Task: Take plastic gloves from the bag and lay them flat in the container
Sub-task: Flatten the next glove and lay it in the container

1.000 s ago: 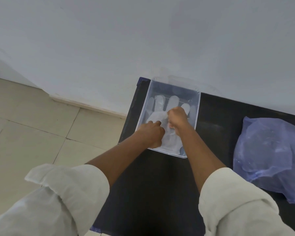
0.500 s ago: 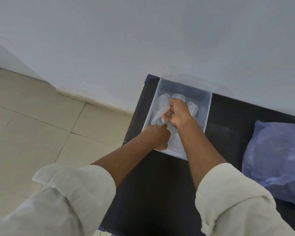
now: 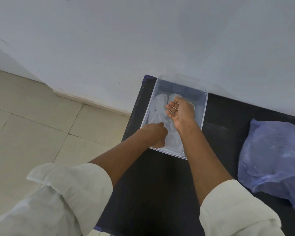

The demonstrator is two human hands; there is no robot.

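Black tabletop (image 3: 153, 184) against pale wall; clear container (image 3: 205, 106) at frame centre, plastic gloves (image 3: 157, 110) flat inside; left hand (image 3: 154, 134) curled, pressing near glove edge; right hand (image 3: 181, 111) spread flat above; blue bag (image 3: 272, 159) at right edge

Plain pale grey-white wall (image 3: 143, 40) fills the upper half, faint scuffs and specks, evenly lit, no hard shadows. Cream skirting board (image 3: 92, 101) runs along its foot. Floor (image 3: 29, 120) of large beige tiles with thin dark grout lines, left of frame. Black table (image 3: 157, 184) stands with its far edge against the wall; its left edge runs diagonally over the tiles, bluish trim at the far-left corner.
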